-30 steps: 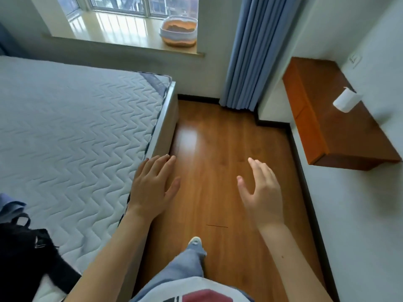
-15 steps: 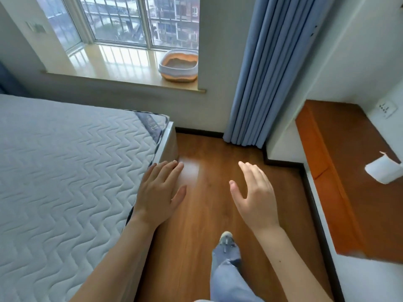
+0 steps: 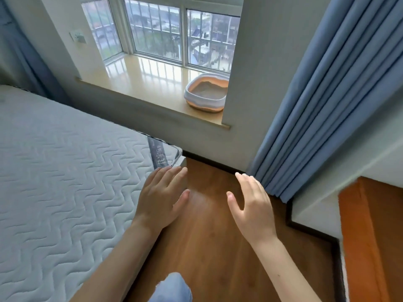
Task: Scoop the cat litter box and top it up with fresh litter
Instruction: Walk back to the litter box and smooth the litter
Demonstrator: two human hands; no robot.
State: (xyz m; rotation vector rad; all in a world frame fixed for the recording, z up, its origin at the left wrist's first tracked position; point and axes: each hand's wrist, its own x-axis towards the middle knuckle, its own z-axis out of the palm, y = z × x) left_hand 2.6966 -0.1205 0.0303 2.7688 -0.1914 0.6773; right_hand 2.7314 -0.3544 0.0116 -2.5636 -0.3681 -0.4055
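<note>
The cat litter box [image 3: 197, 100], white outside with an orange inner rim and grey litter inside, sits on the right end of the window sill [image 3: 139, 79], partly hidden by the wall edge. My left hand [image 3: 162, 198] hovers with straight fingers over the corner of the bed, holding nothing. My right hand [image 3: 250, 203] is held out over the wooden floor, fingers straight and empty. Both hands are well below and short of the litter box. No scoop or litter bag is in view.
A bed with a quilted white mattress [image 3: 65, 182] fills the left. Blue curtains [image 3: 327, 94] hang on the right. An orange wooden cabinet [image 3: 370, 236] stands at the right edge. Wooden floor [image 3: 207, 247] runs between bed and cabinet towards the sill.
The view has moved forward and tilted up: the window sill and litter box are nearer and larger. Both hands stay held out, empty, in the same pose.
</note>
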